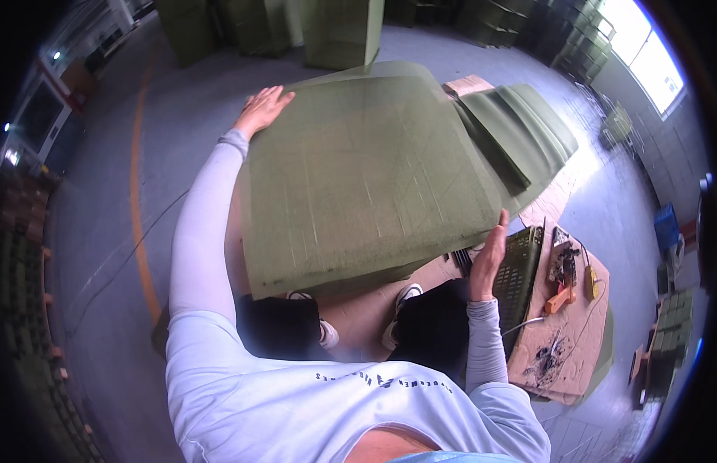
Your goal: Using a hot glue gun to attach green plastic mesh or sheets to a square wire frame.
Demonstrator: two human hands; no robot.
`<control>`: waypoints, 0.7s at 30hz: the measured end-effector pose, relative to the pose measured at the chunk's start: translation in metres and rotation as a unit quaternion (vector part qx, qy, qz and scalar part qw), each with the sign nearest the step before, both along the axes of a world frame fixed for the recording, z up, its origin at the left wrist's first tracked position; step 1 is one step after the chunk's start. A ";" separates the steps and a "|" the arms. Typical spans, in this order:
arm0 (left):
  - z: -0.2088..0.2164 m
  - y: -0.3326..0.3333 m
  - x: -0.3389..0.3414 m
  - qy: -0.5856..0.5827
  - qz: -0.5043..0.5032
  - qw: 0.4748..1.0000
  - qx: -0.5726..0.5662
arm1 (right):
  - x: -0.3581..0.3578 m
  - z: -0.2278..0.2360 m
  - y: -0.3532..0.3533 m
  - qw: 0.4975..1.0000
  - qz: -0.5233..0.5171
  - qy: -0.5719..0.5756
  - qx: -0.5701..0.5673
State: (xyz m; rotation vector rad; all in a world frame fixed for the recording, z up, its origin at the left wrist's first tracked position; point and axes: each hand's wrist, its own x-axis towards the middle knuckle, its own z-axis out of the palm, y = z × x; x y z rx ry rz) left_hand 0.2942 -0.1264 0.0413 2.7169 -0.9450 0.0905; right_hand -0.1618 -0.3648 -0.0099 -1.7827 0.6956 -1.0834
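Our left hand [263, 110] rests on the panel's far-left edge, fingers extended, not clenched. Our right hand [488, 258] is flat against its near-right corner, fingers pointing away from us. Neither looks clamped; can't tell whether any fingertips hook underneath.

Between our 2 hands: the big green panel [358, 170], face up in front of us, near edge over a darker green layer [382, 274].

Handling, our read: light for its area, thin, flexy more than rigid. Faint pale lines cross the face, so it probably marks or creases easily; breaking seems less likely. Finish looks matte, so we'd expect modest slip. Best hold: 2 opposite edges near the corners, palms flat. Avoid 1-handed lifts, the free side would likely sag.

Just right of it: a green sheet [528, 127] with wavy folds, which suggests pliable stock. Below, brown cardboard [358, 309]. Near our right hand, a green perforated crate [520, 262], then a cardboard-covered worktop [594, 332] with an orange-handled tool [561, 299] and a small yellow device [591, 283].

Farther out: tall green pieces [339, 38] standing beyond the panel.
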 end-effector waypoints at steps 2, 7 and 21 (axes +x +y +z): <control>-0.009 0.000 0.016 -0.008 -0.004 1.000 -0.020 | 0.000 -0.010 -0.001 0.999 -0.024 0.001 -0.022; -0.014 0.009 0.048 0.032 0.037 0.993 -0.104 | 0.004 -0.025 -0.005 0.995 -0.019 -0.036 0.092; -0.028 0.109 0.041 0.067 0.117 0.966 -0.219 | 0.102 0.010 -0.058 0.985 0.080 -0.092 0.124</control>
